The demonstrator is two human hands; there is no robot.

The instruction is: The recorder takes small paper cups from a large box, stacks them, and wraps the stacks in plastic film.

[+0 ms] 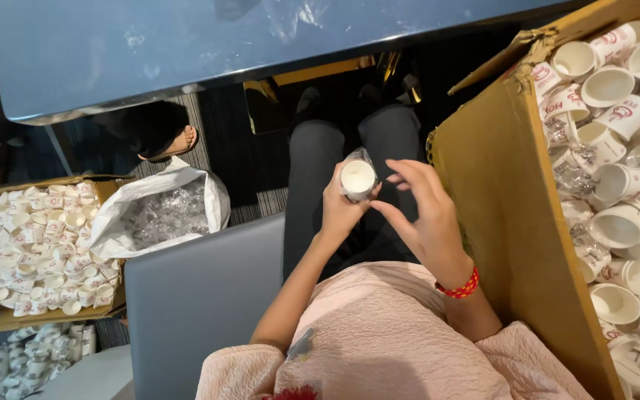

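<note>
left hand grips paper cup mouth-up, steadying it | right hand open, empty, fingers spread beside its plastic wrap | cardboard box alongside

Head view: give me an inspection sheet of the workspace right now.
Surface: blue table ahead, bare; work done over the lap.
Job's things: white paper cup in clear wrap.
Clutter: large cardboard box of loose cups at right; smaller box of cups and white bag of clear wraps at left.
Grips: left hand holds the cup; right hand open beside it, red wristband.
Cables: nothing seen.
Surroundings: dark striped carpet; another person's foot.
</note>
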